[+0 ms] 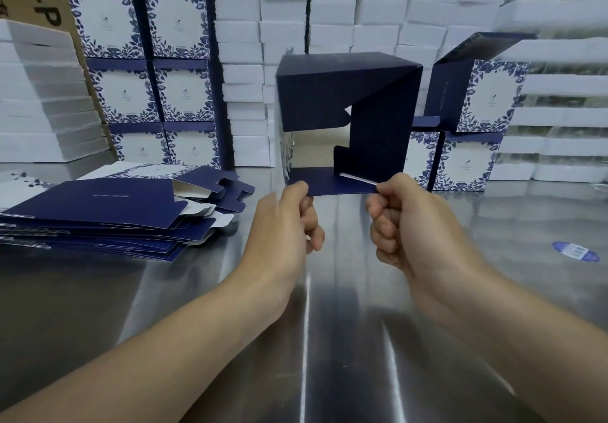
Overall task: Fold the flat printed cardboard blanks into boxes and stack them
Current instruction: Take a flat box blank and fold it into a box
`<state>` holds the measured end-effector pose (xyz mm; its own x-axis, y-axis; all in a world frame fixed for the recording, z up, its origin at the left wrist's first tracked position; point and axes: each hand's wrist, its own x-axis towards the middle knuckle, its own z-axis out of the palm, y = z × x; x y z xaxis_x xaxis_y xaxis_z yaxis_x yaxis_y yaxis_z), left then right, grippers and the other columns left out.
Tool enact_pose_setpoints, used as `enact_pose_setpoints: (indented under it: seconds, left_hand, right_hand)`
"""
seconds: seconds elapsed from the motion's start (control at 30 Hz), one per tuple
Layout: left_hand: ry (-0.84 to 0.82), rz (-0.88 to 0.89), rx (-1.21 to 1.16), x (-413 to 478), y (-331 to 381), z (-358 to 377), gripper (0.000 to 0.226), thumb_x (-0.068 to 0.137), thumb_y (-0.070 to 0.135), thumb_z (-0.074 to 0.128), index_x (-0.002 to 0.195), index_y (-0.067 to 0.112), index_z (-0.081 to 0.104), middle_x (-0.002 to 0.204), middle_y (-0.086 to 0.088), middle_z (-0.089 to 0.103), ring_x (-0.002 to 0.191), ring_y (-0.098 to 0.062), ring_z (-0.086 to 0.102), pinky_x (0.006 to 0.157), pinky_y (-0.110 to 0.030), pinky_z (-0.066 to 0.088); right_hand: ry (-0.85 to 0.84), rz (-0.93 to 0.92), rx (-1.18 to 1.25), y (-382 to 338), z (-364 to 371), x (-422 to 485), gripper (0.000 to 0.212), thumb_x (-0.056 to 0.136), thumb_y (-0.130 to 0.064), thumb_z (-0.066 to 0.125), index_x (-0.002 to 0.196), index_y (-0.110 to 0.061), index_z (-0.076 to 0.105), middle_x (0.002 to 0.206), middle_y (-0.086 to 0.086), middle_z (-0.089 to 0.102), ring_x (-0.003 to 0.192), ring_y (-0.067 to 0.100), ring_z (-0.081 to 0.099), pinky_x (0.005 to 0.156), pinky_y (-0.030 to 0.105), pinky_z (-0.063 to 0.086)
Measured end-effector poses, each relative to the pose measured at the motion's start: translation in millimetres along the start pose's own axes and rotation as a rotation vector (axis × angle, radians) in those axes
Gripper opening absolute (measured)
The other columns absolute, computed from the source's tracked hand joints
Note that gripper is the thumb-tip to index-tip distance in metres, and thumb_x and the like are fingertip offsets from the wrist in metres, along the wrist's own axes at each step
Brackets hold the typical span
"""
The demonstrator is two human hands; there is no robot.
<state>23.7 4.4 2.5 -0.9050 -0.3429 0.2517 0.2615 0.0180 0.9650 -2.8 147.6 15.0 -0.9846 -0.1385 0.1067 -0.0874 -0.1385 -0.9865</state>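
Right now both hands are up over the steel table (329,307), and between them hangs a half-formed box (345,110), dark blue inside, raised off the surface at the middle of the view. Left hand (289,222) pinches the near-left corner of the bottom flap, thumb on top and fingers curled beneath, closed tight on the card. Right hand (408,222) clamps the near-right end of that same flap, knuckles bunched, a thin white edge of card showing just above the thumb. The box's open end faces the camera: one flap slopes down from the top right, a notched flap stands upright inside, and a blue floral print shows on the outer left wall. Off to the left, a pile of flat blanks (108,218) lies fanned on the table, navy sides up, with tabs jutting to the right. Behind it, finished boxes (144,70) stand in columns three high, floral faces forward. More finished boxes (467,133) stack on the right, just behind the held one. White foam blocks (345,8) wall the back. A blue oval sticker (575,251) sits on the table at the right.
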Motion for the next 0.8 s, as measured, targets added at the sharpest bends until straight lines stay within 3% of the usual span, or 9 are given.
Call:
enact_pose_setpoints:
  seconds: [0.07, 0.13, 0.23, 0.33, 0.43, 0.5, 0.57, 0.67, 0.8]
  left_hand:
    - [0.017, 0.005, 0.006, 1.4, -0.6, -0.9, 0.04, 0.105, 0.025, 0.044, 0.066, 0.021, 0.033, 0.052, 0.005, 0.028, 0.041, -0.015, 0.041, 0.063, -0.035, 0.034]
    - [0.028, -0.008, -0.012, 2.8, 0.2, -2.3, 0.041, 0.105, 0.023, 0.043, 0.065, 0.02, 0.033, 0.051, 0.006, 0.028, 0.04, -0.014, 0.041, 0.062, -0.036, 0.032]
    - [0.0, -0.001, 0.043, 2.6, 1.4, -3.4, 0.039, 0.106, 0.024, 0.042, 0.068, 0.019, 0.033, 0.052, 0.006, 0.029, 0.042, -0.014, 0.042, 0.063, -0.035, 0.034]
    - [-0.111, 0.115, 0.12, -0.5, -2.0, -2.2, 0.041, 0.106, 0.032, 0.049, 0.068, 0.02, 0.039, 0.053, 0.009, 0.031, 0.048, -0.017, 0.041, 0.056, -0.024, 0.037]
    - [-0.309, 0.213, 0.169, -3.2, -3.0, -2.4, 0.028, 0.09, 0.026, 0.059, 0.063, 0.028, 0.058, 0.057, 0.008, 0.045, 0.051, -0.016, 0.049, 0.054, -0.015, 0.039]
    - [-0.366, 0.197, 0.237, -4.6, -2.2, -2.9, 0.008, 0.086, 0.016, 0.061, 0.082, 0.018, 0.067, 0.068, -0.003, 0.058, 0.056, -0.016, 0.058, 0.058, -0.016, 0.041]
    - [-0.282, 0.143, 0.302, -1.8, -4.2, -4.6, 0.014, 0.091, 0.005, 0.058, 0.102, 0.008, 0.067, 0.085, -0.012, 0.069, 0.059, -0.014, 0.064, 0.063, -0.024, 0.043]
    - [-0.065, 0.06, 0.247, 2.2, -0.8, -8.6, 0.028, 0.099, 0.003, 0.051, 0.119, 0.019, 0.063, 0.109, -0.009, 0.071, 0.068, -0.013, 0.073, 0.062, -0.031, 0.048]
    - [0.105, 0.081, 0.021, 5.4, 8.9, -13.6, 0.036, 0.106, 0.017, 0.047, 0.128, 0.044, 0.053, 0.116, 0.004, 0.068, 0.073, -0.006, 0.074, 0.058, -0.027, 0.056]
  right_hand:
    - [0.014, 0.006, -0.044, -1.2, -1.8, 1.2, 0.034, 0.094, -0.031, 0.058, 0.063, -0.021, 0.063, 0.054, -0.003, 0.048, 0.043, 0.011, 0.041, 0.043, 0.022, 0.033]
    - [0.038, -0.025, -0.05, -1.4, -4.1, 3.2, 0.012, 0.092, -0.035, 0.068, 0.091, -0.023, 0.07, 0.066, -0.005, 0.066, 0.047, 0.011, 0.055, 0.046, 0.025, 0.037]
    - [0.015, -0.105, -0.023, -1.2, -7.4, 5.8, 0.044, 0.092, -0.039, 0.076, 0.131, -0.041, 0.057, 0.101, -0.015, 0.079, 0.069, 0.017, 0.078, 0.045, 0.023, 0.046]
    - [0.013, -0.245, -0.039, -3.4, -6.5, 4.4, 0.022, 0.099, -0.039, 0.071, 0.119, -0.044, 0.063, 0.102, -0.023, 0.078, 0.076, 0.019, 0.081, 0.044, 0.019, 0.047]
    - [0.142, -0.321, -0.044, -10.7, -13.5, 10.3, 0.01, 0.101, -0.038, 0.067, 0.11, -0.034, 0.071, 0.098, -0.016, 0.079, 0.074, 0.007, 0.077, 0.044, 0.018, 0.047]
    - [0.212, -0.371, -0.048, -17.7, -21.5, 13.5, 0.01, 0.1, -0.039, 0.068, 0.108, -0.035, 0.073, 0.1, -0.013, 0.079, 0.078, 0.005, 0.071, 0.047, 0.017, 0.048]
    - [0.214, -0.436, -0.078, -22.1, -28.6, 14.8, 0.009, 0.099, -0.037, 0.068, 0.106, -0.041, 0.072, 0.103, -0.012, 0.077, 0.083, 0.005, 0.069, 0.05, 0.017, 0.05]
    - [0.231, -0.526, -0.146, -25.3, -32.5, 15.4, 0.015, 0.097, -0.033, 0.07, 0.101, -0.047, 0.072, 0.1, -0.006, 0.074, 0.081, 0.016, 0.067, 0.053, 0.026, 0.054]
    - [0.255, -0.559, -0.207, -23.0, -32.7, 16.1, 0.019, 0.094, -0.034, 0.07, 0.11, -0.045, 0.072, 0.102, -0.011, 0.074, 0.093, 0.017, 0.071, 0.087, 0.051, 0.058]
